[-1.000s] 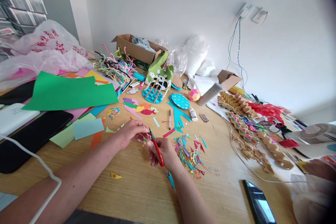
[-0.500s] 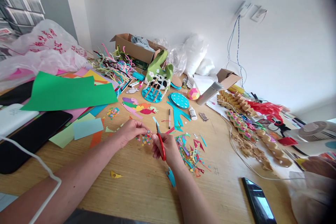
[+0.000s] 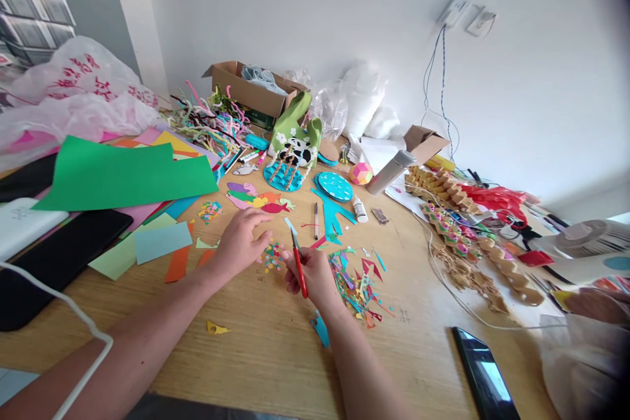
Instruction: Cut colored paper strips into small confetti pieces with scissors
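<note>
Our wooden table (image 3: 266, 361) gave room between our forearms (image 3: 162, 315), down to its near edge. Rightward near that edge, a phone (image 3: 482, 371) lay cut off. Our left hand (image 3: 242, 239) had thumb and fingers parted; our right hand (image 3: 317, 275) gripped red scissors (image 3: 300, 273) mid-table, partly hiding the handles. Paper dots (image 3: 273, 257) lay between both hands.

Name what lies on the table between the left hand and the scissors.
In the head view, a scatter of small multicoloured dots lies between the left hand and the red-handled scissors in the right hand.
</note>
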Available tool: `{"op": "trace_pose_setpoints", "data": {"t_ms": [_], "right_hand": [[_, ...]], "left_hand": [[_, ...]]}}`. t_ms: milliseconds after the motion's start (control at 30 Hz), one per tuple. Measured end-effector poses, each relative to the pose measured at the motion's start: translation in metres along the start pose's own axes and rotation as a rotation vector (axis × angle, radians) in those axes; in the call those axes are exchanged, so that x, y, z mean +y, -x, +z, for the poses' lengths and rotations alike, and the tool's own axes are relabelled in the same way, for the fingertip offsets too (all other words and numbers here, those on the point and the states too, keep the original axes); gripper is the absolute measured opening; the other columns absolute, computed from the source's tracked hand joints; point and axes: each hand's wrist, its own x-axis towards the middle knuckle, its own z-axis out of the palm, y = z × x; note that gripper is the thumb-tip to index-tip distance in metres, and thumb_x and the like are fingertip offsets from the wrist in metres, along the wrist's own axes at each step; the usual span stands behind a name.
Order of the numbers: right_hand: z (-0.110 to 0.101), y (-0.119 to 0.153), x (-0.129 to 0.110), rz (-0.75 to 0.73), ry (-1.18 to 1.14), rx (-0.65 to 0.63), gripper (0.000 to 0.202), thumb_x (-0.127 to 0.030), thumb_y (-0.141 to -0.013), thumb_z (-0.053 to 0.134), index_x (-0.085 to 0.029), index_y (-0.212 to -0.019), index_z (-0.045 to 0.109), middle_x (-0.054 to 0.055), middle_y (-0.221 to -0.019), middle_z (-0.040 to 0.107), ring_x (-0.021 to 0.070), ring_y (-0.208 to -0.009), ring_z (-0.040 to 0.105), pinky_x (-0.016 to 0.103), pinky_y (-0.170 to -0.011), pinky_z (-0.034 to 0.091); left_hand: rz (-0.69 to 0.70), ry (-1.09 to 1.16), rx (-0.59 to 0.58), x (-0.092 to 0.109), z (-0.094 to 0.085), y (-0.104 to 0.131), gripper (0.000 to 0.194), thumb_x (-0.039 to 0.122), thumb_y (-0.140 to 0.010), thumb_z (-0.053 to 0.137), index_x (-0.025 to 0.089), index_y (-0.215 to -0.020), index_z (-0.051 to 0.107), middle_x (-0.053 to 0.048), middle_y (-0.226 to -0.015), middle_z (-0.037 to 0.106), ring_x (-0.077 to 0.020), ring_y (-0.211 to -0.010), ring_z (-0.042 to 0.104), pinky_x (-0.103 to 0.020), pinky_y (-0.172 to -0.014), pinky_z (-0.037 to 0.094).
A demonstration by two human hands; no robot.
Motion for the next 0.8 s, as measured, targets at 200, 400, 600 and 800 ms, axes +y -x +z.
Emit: {"op": "trace_pose_setpoints", "data": {"t_ms": [200,400,600,800], "right_hand": [[0.003,0.002,0.006,-0.222,0.872,0.266,0.026,-0.035,-0.084,0.052,-0.015,-0.068,0.058,0.012,-0.065,0.068,0.0205,-0.059,0.064,0.024,-0.051,0.034],[0.003,0.008,-0.001,-0.236,1.180,0.247,0.022,-0.033,-0.088,0.048,-0.014,-0.081,0.058,0.013,-0.070,0.069,0.0233,-0.060,0.067,0.024,-0.048,0.030],[0.005,0.012,-0.004,-0.280,1.278,0.267,0.013,-0.024,-0.087,0.050,-0.014,-0.079,0.055,0.012,-0.070,0.068,0.0219,-0.059,0.067,0.023,-0.045,0.028],[0.008,0.015,-0.008,-0.334,1.305,0.294,0.009,-0.021,-0.084,0.054,-0.014,-0.078,0.056,0.008,-0.070,0.067,0.0205,-0.060,0.066,0.022,-0.045,0.026]], "left_hand": [[0.393,-0.138,-0.145,0.019,0.004,0.012,0.031,0.010,-0.075,0.054,0.022,-0.101,0.066,-0.008,-0.119,0.056,-0.0239,-0.117,0.044,-0.042,-0.103,0.034],[0.404,-0.209,-0.187,0.015,0.007,0.015,0.023,0.010,-0.077,0.053,0.022,-0.090,0.068,-0.007,-0.112,0.061,-0.0244,-0.114,0.044,-0.043,-0.100,0.036],[0.441,-0.233,-0.210,0.015,0.006,0.013,0.018,0.011,-0.077,0.054,0.020,-0.087,0.067,-0.007,-0.091,0.065,-0.0234,-0.103,0.049,-0.040,-0.093,0.040],[0.445,-0.220,-0.179,0.014,0.006,0.013,0.011,0.011,-0.076,0.056,0.017,-0.079,0.063,-0.005,-0.080,0.065,-0.0213,-0.092,0.051,-0.037,-0.085,0.043]]}}
